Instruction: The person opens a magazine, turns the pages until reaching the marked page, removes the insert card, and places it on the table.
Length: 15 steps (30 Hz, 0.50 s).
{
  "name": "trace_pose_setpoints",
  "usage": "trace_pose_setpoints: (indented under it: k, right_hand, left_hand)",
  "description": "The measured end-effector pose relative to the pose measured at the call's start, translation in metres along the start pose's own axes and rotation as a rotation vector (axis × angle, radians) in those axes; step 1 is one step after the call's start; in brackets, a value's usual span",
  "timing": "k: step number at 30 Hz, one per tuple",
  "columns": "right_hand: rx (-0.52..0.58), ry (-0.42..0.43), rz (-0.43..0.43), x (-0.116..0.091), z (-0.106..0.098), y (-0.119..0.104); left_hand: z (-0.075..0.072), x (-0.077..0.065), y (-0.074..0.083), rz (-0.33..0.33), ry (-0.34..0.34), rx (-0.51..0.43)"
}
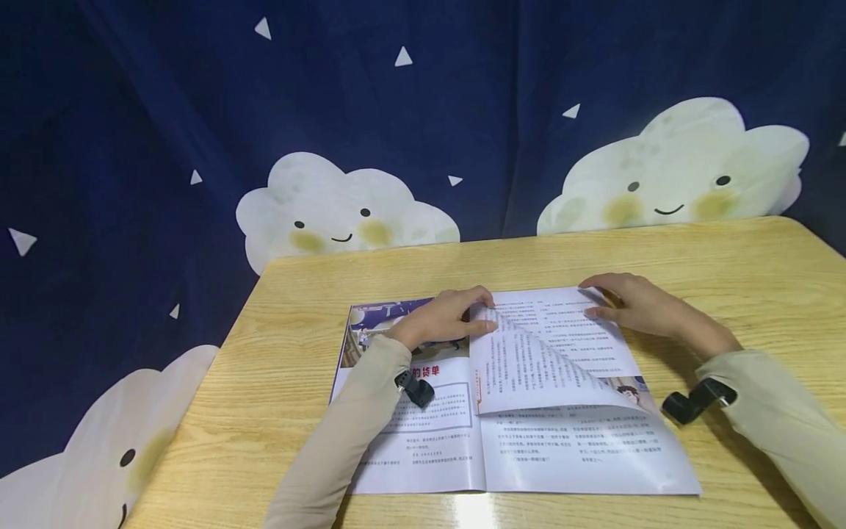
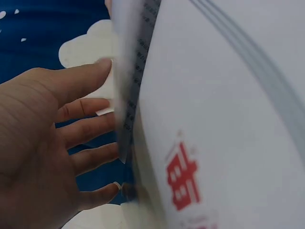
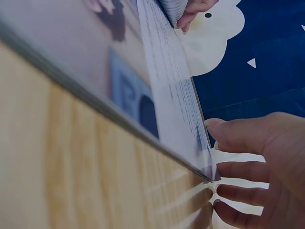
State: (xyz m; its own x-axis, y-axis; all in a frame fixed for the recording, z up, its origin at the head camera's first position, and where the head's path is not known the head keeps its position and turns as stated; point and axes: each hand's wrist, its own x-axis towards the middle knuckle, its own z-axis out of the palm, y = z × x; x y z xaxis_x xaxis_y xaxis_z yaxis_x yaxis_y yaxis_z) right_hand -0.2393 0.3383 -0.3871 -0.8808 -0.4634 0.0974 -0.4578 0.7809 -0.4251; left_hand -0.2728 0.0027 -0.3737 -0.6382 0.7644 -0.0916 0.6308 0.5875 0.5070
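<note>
Two hands work at one open magazine (image 1: 423, 481) on the middle of a wood-grain counter (image 1: 277, 323). One page (image 1: 522, 382) lifts and curls over the right half. The left hand (image 1: 446, 319) has its thumb and fingers spread at the far left part of the page, though blur in the left wrist view makes any pinch hard to confirm. The right hand (image 1: 644, 305), fingers extended and thumb apart, touches the magazine's far right corner. Both arms wear pale sleeves (image 1: 350, 433), and two black wrist devices (image 1: 418, 389) show, one on each. The left half carries one illustration (image 1: 360, 342) at the far end and one red heading (image 1: 426, 371) below it. Beyond hangs one navy curtain (image 1: 119, 147) with three smiling clouds (image 1: 344, 198), one at left and two on the far side.
</note>
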Motion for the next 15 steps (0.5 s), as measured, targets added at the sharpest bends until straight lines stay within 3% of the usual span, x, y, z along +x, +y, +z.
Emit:
trace_pose_setpoints:
  k: [7,15]
  right_hand:
    - [-0.002,0.015,-0.010,-0.0006,0.0010,0.0023]
    - [-0.026,0.023,-0.013,-0.0005,0.0016,0.0035]
  left_hand:
    - [0.0000,0.0001,0.0014,0.082,-0.046,0.112]
    - [-0.0021,-0.0011,0.0031,0.081,-0.063,0.118]
